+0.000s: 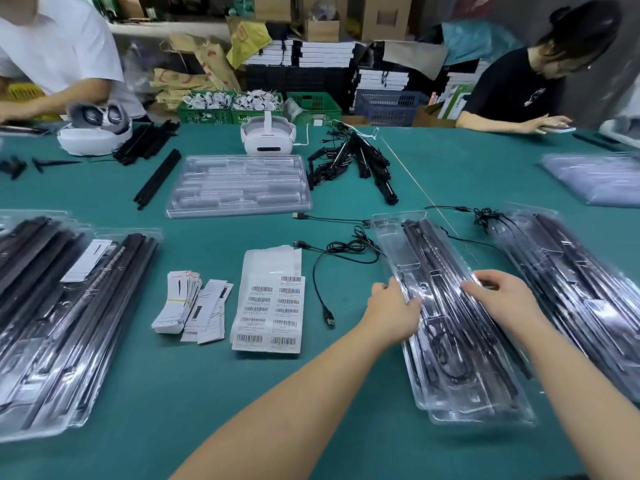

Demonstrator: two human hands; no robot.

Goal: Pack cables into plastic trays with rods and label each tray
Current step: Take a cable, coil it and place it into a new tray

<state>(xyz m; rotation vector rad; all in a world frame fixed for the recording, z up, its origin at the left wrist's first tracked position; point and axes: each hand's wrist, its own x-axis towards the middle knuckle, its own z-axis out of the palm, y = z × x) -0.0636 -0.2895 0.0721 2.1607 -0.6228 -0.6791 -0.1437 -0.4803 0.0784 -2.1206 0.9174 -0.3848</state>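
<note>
A long clear plastic tray [460,393] lies in front of me on the green table, with black rods and a coiled black cable inside. My left hand [394,306] grips its left edge and my right hand [502,296] grips its right side, both near the middle. A loose black USB cable [322,271] lies just left of the tray. A sheet of barcode labels [268,310] and a pile of paper slips [190,306] lie further left. More filled trays [588,289] sit to the right.
Stacked filled trays [62,317] lie at the left. An empty clear tray [239,185], loose black rods [159,178], a cable bundle [353,161] and a white headset [268,136] sit further back. Two people work at the far corners of the table.
</note>
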